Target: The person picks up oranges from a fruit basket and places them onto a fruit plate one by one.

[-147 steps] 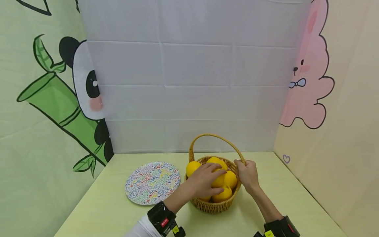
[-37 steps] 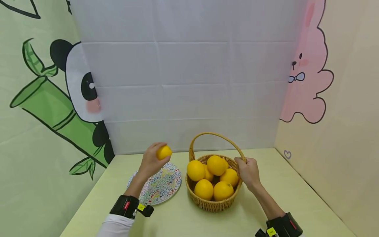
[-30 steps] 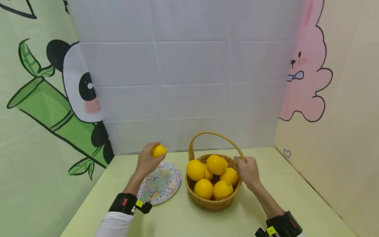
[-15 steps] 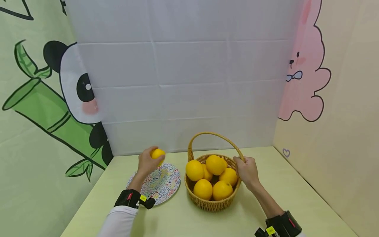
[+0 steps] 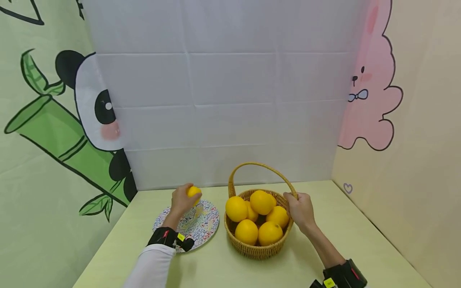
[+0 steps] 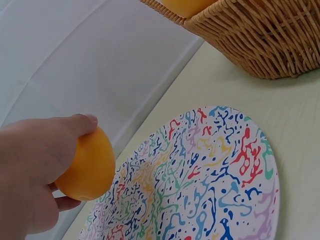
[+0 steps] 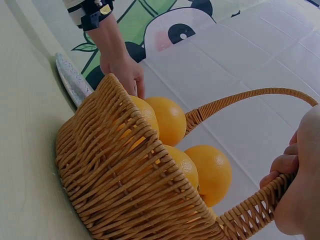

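A pale grey sheet [image 5: 234,88] with fold creases fills the back. On its left is a green wall bearing a painted panda [image 5: 86,108] and a bamboo stalk [image 5: 54,124]; on its right, a cream wall shows a pink rabbit [image 5: 372,116] with a blue bow tie. Below lies the pale yellow surface [image 5: 342,216]. A round wicker basket [image 5: 257,252] stands on it, its tall arched handle [image 5: 257,163] reaching above the rim. Beside the basket on the left, apart from it, lies a round plate [image 5: 205,228] covered in multicoloured squiggles. A white sleeve [image 5: 153,264] covers the left forearm, and each wrist wears a black band.

The two hands are well apart. The right hand [image 5: 301,208] is clamped round the handle, low on its right side near the rim. The left hand [image 5: 181,201] grips one orange fruit [image 5: 194,193] between thumb and fingers, at the far side of the plate; whether the fruit touches the plate, I cannot tell. Several more oranges [image 5: 270,233] sit in the basket, some partly hidden behind others. Smallest is a purple heart [image 5: 347,188] drawn low on the cream wall.
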Demonstrator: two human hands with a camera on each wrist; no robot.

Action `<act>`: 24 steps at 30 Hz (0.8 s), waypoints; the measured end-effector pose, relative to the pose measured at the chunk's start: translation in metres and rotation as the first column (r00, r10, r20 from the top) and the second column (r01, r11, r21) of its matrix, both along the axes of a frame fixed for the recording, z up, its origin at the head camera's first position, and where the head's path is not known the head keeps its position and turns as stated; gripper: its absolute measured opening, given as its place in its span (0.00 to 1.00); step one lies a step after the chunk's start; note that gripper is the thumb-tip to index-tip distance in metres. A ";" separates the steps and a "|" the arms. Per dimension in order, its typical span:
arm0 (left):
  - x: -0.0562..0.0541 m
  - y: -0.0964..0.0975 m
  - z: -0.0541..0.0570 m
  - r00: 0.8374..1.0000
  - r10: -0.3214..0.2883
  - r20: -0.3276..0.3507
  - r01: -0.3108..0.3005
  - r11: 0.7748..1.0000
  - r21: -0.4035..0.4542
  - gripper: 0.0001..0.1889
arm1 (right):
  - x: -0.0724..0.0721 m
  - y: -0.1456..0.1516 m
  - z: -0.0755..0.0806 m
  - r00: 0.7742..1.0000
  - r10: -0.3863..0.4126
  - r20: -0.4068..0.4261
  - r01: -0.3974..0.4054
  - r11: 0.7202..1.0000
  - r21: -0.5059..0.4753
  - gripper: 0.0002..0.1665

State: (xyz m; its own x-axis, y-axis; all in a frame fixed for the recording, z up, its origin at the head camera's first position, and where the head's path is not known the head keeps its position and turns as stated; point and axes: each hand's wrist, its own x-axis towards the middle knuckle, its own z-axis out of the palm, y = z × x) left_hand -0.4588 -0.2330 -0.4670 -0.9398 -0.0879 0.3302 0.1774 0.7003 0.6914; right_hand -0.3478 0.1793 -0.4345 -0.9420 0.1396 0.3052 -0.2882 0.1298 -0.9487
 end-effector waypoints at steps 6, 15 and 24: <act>-0.003 0.001 -0.004 1.000 0.003 0.003 -0.003 0.999 -0.033 0.32 | 0.001 0.001 0.000 1.000 0.004 -0.011 -0.004 1.000 0.003 0.32; -0.002 0.002 -0.006 1.000 -0.003 -0.031 -0.001 0.992 -0.126 0.26 | 0.000 -0.002 0.001 0.999 0.010 -0.031 -0.010 1.000 0.016 0.33; -0.008 -0.005 -0.016 1.000 0.017 0.003 -0.016 0.980 -0.197 0.30 | 0.003 -0.004 0.001 1.000 0.012 -0.027 -0.011 1.000 0.011 0.32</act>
State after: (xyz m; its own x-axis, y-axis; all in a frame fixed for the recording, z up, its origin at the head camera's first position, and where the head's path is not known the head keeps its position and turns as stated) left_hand -0.4669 -0.2380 -0.4831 -0.9403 -0.0371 0.3384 0.1621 0.8255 0.5406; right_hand -0.3451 0.1758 -0.4335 -0.9347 0.1254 0.3325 -0.3157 0.1369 -0.9389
